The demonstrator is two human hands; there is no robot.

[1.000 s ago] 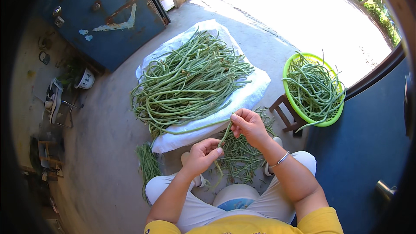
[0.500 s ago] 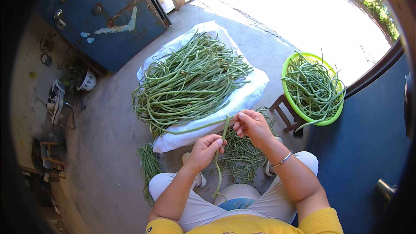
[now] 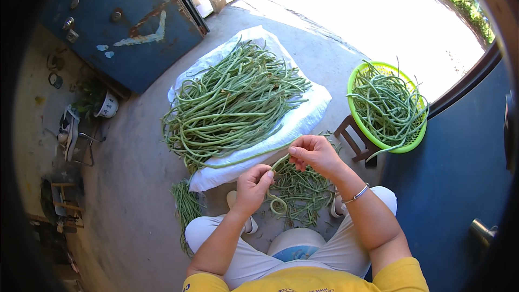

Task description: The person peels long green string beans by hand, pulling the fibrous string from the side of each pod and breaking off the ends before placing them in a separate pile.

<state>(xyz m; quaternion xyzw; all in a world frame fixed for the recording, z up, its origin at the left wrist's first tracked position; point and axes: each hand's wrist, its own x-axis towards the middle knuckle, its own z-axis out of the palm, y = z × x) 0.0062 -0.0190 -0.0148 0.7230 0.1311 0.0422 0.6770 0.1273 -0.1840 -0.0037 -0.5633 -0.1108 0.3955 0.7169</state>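
Two bare hands work over the person's two bent knees, with one metal bracelet (image 3: 356,193) on the right wrist. The left hand (image 3: 254,188) pinches one long bean (image 3: 280,161) between thumb and fingers, its lower end hanging in a single curl; the right hand (image 3: 315,157) pinches the upper end. Beneath lies one heap of short bean pieces (image 3: 300,197) on the floor, too many to count; one bundle of thin beans (image 3: 186,211) rests to the left. Beyond, one large pile of long beans (image 3: 238,108) covers one white sack (image 3: 311,116). At right, one bean-filled green basket (image 3: 352,89) sits on one brown stool (image 3: 351,132). Farther left stands one blue door panel (image 3: 140,59).
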